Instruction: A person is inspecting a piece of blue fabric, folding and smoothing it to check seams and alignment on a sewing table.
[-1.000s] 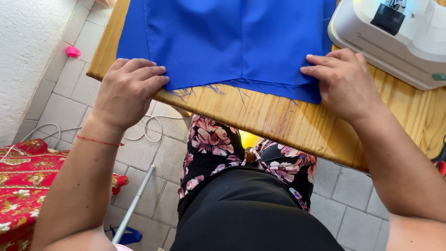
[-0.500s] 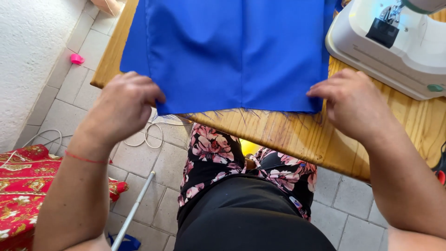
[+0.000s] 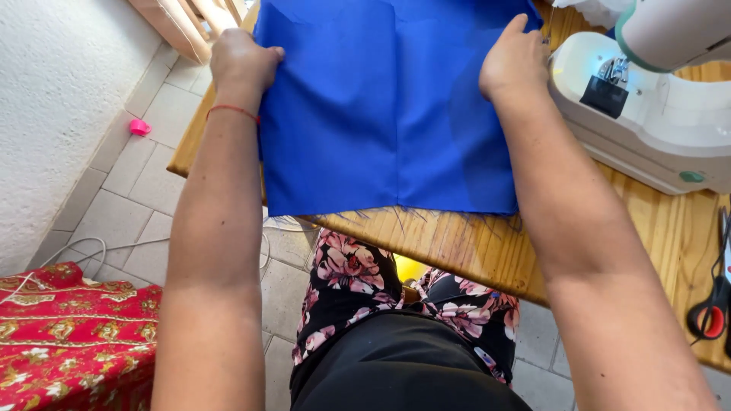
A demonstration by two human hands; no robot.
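- Blue fabric [image 3: 381, 114]: I see it spread flat on the wooden table [image 3: 457, 243], its frayed lower edge lying just inside the table's near edge, with loose threads trailing over the wood. A faint vertical crease runs down its middle.
- Left hand [image 3: 242, 62]: I read it as closed in a loose fist at the fabric's left edge, knuckles up, fingers curled onto the cloth. Whether the edge is pinched inside the fist, I cannot tell. A thin red cord [image 3: 232, 111] circles the wrist.
- Right hand [image 3: 516, 62]: it lies palm down on the fabric's right side, fingers together and extended away from me, pressing the cloth flat rather than gripping it. It sits just beside the sewing machine.
- Sewing machine [image 3: 647, 114]: white with pale green trim, standing on the table to the right of the fabric, its base touching or nearly touching the cloth's right edge.
- Scissors [image 3: 712, 312]: red-handled, at the table's far right edge, well apart from both hands.
- Floor level: a red patterned cloth [image 3: 68, 335] at lower left, a white cable [image 3: 91, 247] on the tiles, and a small pink object [image 3: 139, 127] near the wall.
- Foreground: my view includes the person's floral garment [image 3: 350, 274] below the table edge.
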